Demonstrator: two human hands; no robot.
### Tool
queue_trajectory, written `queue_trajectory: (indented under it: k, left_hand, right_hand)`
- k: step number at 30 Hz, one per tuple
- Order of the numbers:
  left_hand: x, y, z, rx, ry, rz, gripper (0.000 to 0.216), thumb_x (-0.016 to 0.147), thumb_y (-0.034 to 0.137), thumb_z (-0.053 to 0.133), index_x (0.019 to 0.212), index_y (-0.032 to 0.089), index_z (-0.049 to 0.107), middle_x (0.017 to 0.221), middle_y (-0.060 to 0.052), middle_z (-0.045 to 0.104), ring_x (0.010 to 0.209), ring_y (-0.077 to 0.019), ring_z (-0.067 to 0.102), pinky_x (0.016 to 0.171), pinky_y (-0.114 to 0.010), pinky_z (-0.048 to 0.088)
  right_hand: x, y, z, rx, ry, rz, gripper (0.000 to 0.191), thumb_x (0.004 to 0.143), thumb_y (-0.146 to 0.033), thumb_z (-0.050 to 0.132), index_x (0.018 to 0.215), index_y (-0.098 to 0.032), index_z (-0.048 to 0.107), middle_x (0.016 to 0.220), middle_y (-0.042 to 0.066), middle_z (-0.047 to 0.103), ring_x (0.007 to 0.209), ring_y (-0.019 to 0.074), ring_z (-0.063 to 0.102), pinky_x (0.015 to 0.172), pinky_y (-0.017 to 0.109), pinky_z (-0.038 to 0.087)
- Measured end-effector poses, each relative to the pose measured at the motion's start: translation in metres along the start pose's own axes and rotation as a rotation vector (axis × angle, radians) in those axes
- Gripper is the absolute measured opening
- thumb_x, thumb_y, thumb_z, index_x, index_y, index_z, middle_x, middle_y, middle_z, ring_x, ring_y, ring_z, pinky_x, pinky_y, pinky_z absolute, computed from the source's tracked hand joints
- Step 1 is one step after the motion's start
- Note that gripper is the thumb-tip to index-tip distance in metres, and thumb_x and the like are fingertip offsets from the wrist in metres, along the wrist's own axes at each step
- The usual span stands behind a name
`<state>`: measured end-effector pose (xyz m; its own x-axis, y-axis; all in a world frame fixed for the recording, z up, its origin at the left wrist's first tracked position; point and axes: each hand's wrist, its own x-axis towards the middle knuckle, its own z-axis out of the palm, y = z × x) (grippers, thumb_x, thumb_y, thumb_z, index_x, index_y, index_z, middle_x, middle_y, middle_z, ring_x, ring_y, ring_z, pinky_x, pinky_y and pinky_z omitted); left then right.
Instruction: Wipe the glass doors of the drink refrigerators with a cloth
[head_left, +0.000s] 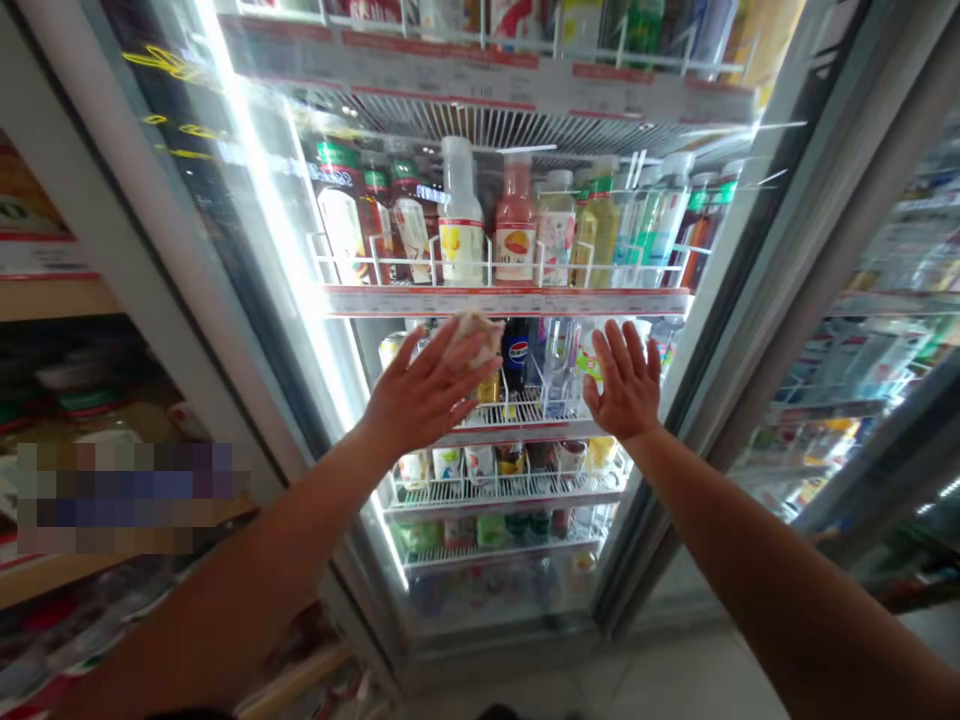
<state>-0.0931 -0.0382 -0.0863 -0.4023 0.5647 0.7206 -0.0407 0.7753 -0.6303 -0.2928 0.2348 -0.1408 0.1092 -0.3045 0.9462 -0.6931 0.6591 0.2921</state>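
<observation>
A crumpled whitish cloth (pixel 480 335) is held under the fingers of my left hand (pixel 420 395), against the glass door (pixel 525 590) of a drinks cooler. The fingers of that hand are stretched out over the cloth, and its far part sticks out past the fingertips. To the right, my right hand (pixel 626 385) is raised in front of the same glass with its fingers spread and nothing in it. Whether its palm touches the glass I cannot tell. Behind the hands, a dark Pepsi bottle (pixel 517 350) stands on a middle shelf.
Wire shelves inside the cooler bear several bottles, among them a pinkish juice bottle (pixel 516 225) and a white-capped bottle (pixel 460 225). A metal door frame (pixel 750 290) runs along the right. Stocked shelves (pixel 45 300) stand at the left. Pale floor (pixel 667 670) shows below.
</observation>
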Motion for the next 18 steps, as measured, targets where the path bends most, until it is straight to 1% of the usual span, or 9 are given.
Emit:
queue_trajectory:
  k: [1,2,6,8,10,12,14,16,18]
  left_hand:
    - [0.001,0.000,0.000,0.005,-0.018,0.049,0.060,0.098,0.042,0.057,0.154,0.028,0.038,0.167,-0.004,0.020,0.156,-0.0285,0.012,0.129,-0.049,0.003]
    - [0.003,-0.002,-0.002,0.016,-0.014,0.036,0.060,0.099,0.040,0.057,0.154,0.029,0.038,0.166,-0.004,0.023,0.155,-0.0281,0.014,0.129,-0.050,0.002]
    - [-0.004,-0.005,-0.005,0.072,0.081,-0.268,0.069,0.094,0.036,0.064,0.156,0.028,0.035,0.167,-0.008,0.015,0.154,-0.0357,0.016,0.126,-0.059,0.009]
    - [-0.020,0.009,0.000,0.051,0.088,-0.317,0.071,0.093,0.035,0.065,0.156,0.027,0.035,0.168,-0.010,0.012,0.154,-0.0374,0.014,0.126,-0.059,0.012]
    - [-0.041,0.030,0.008,-0.016,0.049,-0.228,0.067,0.094,0.037,0.063,0.155,0.029,0.037,0.167,-0.008,0.019,0.155,-0.0342,0.011,0.127,-0.055,0.014]
    - [-0.062,0.044,0.014,-0.049,-0.043,-0.019,0.058,0.096,0.035,0.060,0.151,0.034,0.043,0.159,-0.002,0.039,0.154,-0.0260,0.019,0.129,-0.047,0.013]
    - [-0.077,0.045,0.015,-0.017,-0.060,0.003,0.055,0.095,0.029,0.062,0.148,0.035,0.047,0.153,-0.001,0.048,0.152,-0.0249,0.025,0.130,-0.047,0.011]
    - [-0.086,0.038,0.012,0.009,-0.024,-0.156,0.059,0.093,0.027,0.063,0.149,0.034,0.046,0.158,-0.002,0.041,0.152,-0.0287,0.026,0.129,-0.050,0.008]
    - [-0.092,0.037,0.010,0.004,0.012,-0.364,0.066,0.093,0.028,0.063,0.154,0.035,0.039,0.167,-0.001,0.022,0.153,-0.0315,0.021,0.129,-0.051,0.007]
  right_hand:
    - [0.000,0.000,0.000,-0.002,0.004,-0.001,0.070,0.099,-0.035,0.043,0.162,-0.026,0.014,0.161,0.006,0.041,0.152,0.0253,0.032,0.125,0.048,0.021]
    - [0.001,0.000,0.000,-0.006,0.007,-0.005,0.070,0.099,-0.035,0.043,0.162,-0.026,0.014,0.161,0.006,0.041,0.153,0.0250,0.031,0.125,0.047,0.021]
    - [0.000,0.001,0.000,-0.013,0.003,-0.013,0.071,0.098,-0.035,0.044,0.162,-0.024,0.016,0.161,0.006,0.041,0.154,0.0244,0.028,0.126,0.047,0.020]
    - [0.000,0.001,0.000,-0.008,-0.003,-0.007,0.071,0.098,-0.035,0.045,0.162,-0.024,0.016,0.161,0.006,0.041,0.154,0.0246,0.028,0.126,0.047,0.020]
    - [0.000,0.000,0.000,-0.002,-0.012,0.002,0.072,0.098,-0.034,0.045,0.162,-0.025,0.015,0.161,0.006,0.040,0.154,0.0251,0.028,0.126,0.048,0.020]
    - [0.000,0.000,0.000,0.004,-0.023,0.005,0.073,0.098,-0.035,0.045,0.163,-0.026,0.012,0.162,0.005,0.039,0.154,0.0256,0.028,0.126,0.049,0.020]
    - [-0.001,0.000,0.000,0.007,-0.024,0.000,0.073,0.098,-0.035,0.044,0.163,-0.026,0.012,0.163,0.005,0.038,0.154,0.0254,0.027,0.126,0.049,0.020]
    - [-0.001,0.001,0.000,0.008,-0.030,0.004,0.074,0.098,-0.035,0.045,0.163,-0.026,0.011,0.163,0.005,0.038,0.154,0.0255,0.027,0.126,0.049,0.020]
    - [-0.001,0.002,0.001,0.008,-0.048,0.019,0.075,0.098,-0.036,0.044,0.163,-0.027,0.009,0.163,0.005,0.037,0.154,0.0263,0.027,0.126,0.051,0.021]
